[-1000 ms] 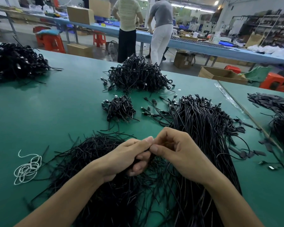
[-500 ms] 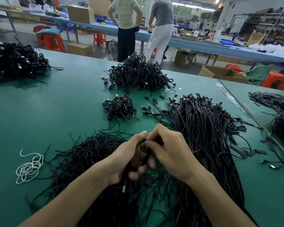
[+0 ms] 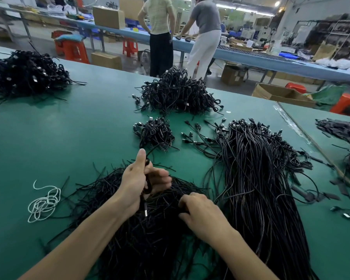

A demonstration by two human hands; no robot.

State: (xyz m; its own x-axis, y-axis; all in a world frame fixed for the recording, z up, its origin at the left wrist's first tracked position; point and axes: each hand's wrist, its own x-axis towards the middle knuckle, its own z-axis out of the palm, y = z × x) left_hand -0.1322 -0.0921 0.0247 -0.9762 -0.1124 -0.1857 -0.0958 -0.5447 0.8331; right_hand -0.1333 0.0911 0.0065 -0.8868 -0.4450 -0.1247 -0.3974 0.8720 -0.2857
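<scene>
On the green table's near edge, left hand clamps a coiled cable, untied — right hand pinches a twist tie from the pile — few bundles done, most loose cables waiting.

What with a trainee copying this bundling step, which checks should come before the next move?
1. Left hand grips the coiled cable firmly: ok, fingers and thumb are curled round it.
2. Coil is tidy inside the grip: cannot tell, the fingers hide most of it.
3. Plug end hangs free below the palm: ok.
4. Right hand has pinched one strand from the pile of thin black strands: cannot tell, its fingertips are curled into the pile.
5. Small heap of bundled cables has bare green table beside it for the finished bundle: ok.
</scene>
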